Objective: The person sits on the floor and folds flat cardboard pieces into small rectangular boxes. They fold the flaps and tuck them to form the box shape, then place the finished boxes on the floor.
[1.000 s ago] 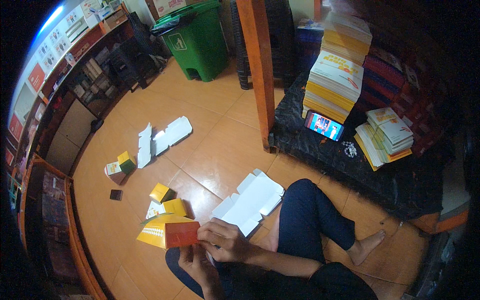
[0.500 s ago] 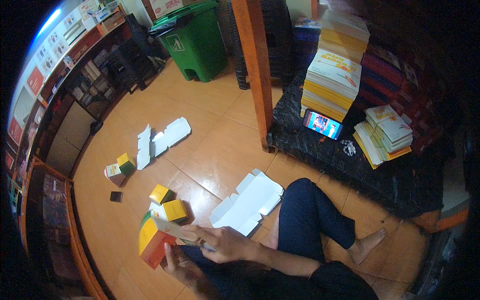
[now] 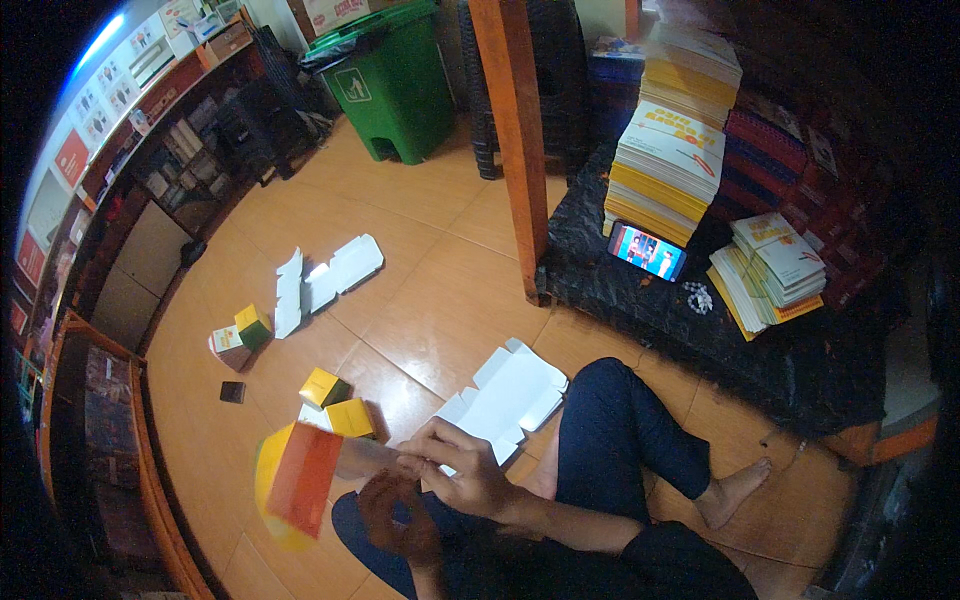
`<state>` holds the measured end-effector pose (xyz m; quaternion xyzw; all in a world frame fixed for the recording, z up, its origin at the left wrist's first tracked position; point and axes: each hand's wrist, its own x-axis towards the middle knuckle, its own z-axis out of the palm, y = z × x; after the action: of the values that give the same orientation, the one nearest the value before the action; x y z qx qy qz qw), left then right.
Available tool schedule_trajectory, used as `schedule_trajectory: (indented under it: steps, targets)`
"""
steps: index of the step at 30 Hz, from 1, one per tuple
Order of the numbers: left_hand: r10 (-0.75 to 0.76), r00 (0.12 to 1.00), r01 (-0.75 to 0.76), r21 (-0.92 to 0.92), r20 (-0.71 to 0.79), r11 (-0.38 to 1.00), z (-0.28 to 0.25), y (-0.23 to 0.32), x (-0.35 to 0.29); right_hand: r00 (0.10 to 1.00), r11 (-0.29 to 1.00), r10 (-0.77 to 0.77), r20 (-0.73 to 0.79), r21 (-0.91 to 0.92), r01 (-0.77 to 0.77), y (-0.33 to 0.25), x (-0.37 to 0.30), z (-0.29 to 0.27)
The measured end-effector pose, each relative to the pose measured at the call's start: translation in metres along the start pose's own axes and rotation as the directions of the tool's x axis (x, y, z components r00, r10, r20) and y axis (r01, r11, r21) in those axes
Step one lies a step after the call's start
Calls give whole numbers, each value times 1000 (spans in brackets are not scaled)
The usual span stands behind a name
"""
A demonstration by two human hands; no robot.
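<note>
A yellow and orange carton (image 3: 300, 475), blurred by motion, is left of my hands, with no fingers visibly on it. My left hand (image 3: 398, 515) is raised over my lap, dark and smeared, its fingers close to those of my right hand. The fingers of my right hand (image 3: 460, 470) are bent and drawn together at the tips; whatever they hold, if anything, is hidden. Two small yellow boxes, one farther off (image 3: 324, 388) and one nearer (image 3: 350, 418), sit on the floor just beyond the carton. An unfolded white carton blank (image 3: 515, 390) lies beside my knee.
More white blanks (image 3: 340, 272) lie farther out, near a yellow-green box (image 3: 252, 325), a white box (image 3: 229, 348) and a small dark square (image 3: 232, 392). At right, a low black-covered platform (image 3: 600, 290) bears book stacks (image 3: 668, 150) and a lit phone (image 3: 646, 250). A wooden post (image 3: 515, 150) and green bin (image 3: 395, 90) stand behind.
The yellow and orange carton has come away from my left hand and turned, showing more orange. My left hand has moved right, to my right hand. The white-green piece no longer shows in my right hand.
</note>
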<state>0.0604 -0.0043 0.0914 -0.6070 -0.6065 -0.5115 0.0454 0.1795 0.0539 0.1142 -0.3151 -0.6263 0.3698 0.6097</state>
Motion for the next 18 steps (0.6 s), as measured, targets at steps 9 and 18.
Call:
schedule_trajectory:
  steps: [9, 18]
  targets:
    - [-395, 915, 396, -12, -80, 918, 4, -30, -20, 944, 981, -186, 274, 98, 165, 5, 3, -9]
    - [-677, 701, 609, -683, 224, 404, 5, -77, -37, 886, 961, -272, 375, 58, 270, 18, -1, -2]
